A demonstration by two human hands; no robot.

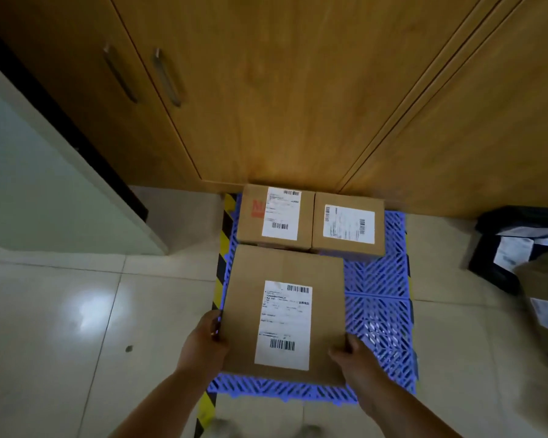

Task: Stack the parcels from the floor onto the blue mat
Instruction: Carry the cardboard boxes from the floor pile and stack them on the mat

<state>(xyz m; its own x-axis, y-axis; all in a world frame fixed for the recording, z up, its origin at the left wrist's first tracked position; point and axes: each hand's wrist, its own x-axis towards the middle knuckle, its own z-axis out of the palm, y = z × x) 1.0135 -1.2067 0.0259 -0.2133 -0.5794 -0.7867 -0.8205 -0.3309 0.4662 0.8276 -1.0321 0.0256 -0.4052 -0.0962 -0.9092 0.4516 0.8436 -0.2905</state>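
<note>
A large cardboard parcel (285, 273) with a white shipping label lies over the near left part of the blue lattice mat (378, 298). My left hand (208, 338) grips its left edge and my right hand (350, 354) grips its near right corner. At the back of the mat, against the cabinet, two smaller labelled parcels stand side by side: one with red print (255, 221) on the left, one plain (348, 230) on the right. Whether the large parcel touches the mat cannot be told.
Wooden cabinet doors (298, 105) rise straight behind the mat. Yellow-black hazard tape (223, 245) runs along the mat's left edge. On the tiled floor at the right lie a black bag (500, 251) and another cardboard parcel (544, 298). A glass panel (29, 184) stands at the left.
</note>
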